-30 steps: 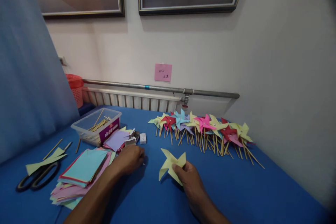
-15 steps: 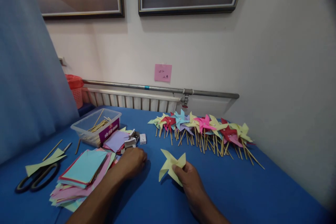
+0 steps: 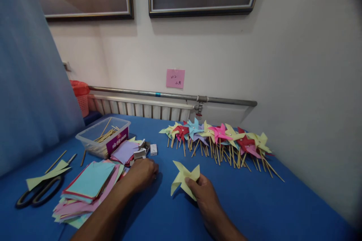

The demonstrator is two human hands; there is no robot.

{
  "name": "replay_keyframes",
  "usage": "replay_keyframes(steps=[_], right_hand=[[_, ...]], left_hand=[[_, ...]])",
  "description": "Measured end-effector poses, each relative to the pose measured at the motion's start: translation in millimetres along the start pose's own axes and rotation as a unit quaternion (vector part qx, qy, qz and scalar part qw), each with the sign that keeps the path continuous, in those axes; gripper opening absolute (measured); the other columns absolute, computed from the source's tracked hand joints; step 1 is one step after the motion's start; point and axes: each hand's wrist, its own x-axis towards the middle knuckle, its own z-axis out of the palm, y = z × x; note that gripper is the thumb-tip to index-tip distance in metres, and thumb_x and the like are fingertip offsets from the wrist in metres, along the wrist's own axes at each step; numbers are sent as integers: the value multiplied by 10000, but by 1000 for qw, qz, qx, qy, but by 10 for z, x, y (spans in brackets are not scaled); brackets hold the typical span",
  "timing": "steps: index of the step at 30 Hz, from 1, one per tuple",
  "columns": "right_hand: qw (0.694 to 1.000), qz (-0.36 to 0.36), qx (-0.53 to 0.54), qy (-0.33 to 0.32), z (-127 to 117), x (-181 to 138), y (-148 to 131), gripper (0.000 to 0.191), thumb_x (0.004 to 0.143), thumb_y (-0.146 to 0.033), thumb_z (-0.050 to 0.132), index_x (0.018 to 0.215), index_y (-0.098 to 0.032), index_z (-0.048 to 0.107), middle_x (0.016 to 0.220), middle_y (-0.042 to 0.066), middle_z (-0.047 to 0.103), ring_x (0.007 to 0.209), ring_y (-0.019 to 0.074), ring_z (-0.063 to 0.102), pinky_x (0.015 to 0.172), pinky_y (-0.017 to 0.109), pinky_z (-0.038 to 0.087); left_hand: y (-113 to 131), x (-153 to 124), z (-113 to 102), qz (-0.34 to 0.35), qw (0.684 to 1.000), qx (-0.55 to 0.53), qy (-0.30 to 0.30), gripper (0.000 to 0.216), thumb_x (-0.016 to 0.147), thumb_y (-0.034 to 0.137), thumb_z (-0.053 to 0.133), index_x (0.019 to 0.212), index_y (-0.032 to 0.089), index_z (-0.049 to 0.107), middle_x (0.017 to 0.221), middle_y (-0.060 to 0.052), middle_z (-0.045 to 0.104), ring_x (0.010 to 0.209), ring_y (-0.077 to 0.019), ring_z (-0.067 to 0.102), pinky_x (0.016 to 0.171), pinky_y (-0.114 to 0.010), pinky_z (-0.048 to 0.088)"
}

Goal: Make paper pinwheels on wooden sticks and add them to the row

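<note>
My right hand (image 3: 205, 192) pinches a pale yellow paper pinwheel (image 3: 181, 180) at its centre, thumb on top. No stick shows on this pinwheel. My left hand (image 3: 143, 175) is closed, its fingers curled down close to the blue table surface; whatever they hold, if anything, is hidden. Just beyond the left hand are a small open box (image 3: 142, 150) with tiny metal pieces and a little white box (image 3: 153, 150). Beside my left forearm lies a stack of coloured paper squares (image 3: 89, 182), light blue on top.
A clear plastic tub (image 3: 80, 140) holds thin wooden sticks. Black-handled scissors (image 3: 46, 192) lie at the left with a yellow paper strip (image 3: 46, 177) across them. Several finished pinwheels on sticks (image 3: 220, 133) lie along the back right. A blue curtain (image 3: 36, 71) hangs at left.
Almost nothing differs. The fingers of my left hand have shifted very slightly, while my right hand keeps the pinwheel in the same place.
</note>
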Motion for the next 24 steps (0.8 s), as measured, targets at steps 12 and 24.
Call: replay_keyframes(steps=[12, 24], right_hand=[[1000, 3, 6, 4, 25, -34, -30, 445, 682, -459, 798, 972, -131, 726, 856, 78, 785, 725, 243, 700, 613, 279, 512], [1000, 4, 12, -8, 20, -31, -33, 439, 692, -446, 793, 996, -136, 728, 902, 91, 791, 794, 275, 721, 692, 320, 553]], left_hand=[[18, 16, 61, 4, 1000, 9, -9, 271, 876, 198, 449, 909, 193, 718, 975, -123, 749, 928, -284, 700, 760, -347, 474], [19, 32, 56, -45, 998, -44, -5, 207, 851, 232, 511, 917, 216, 707, 995, -96, 762, 976, -270, 696, 775, -325, 453]])
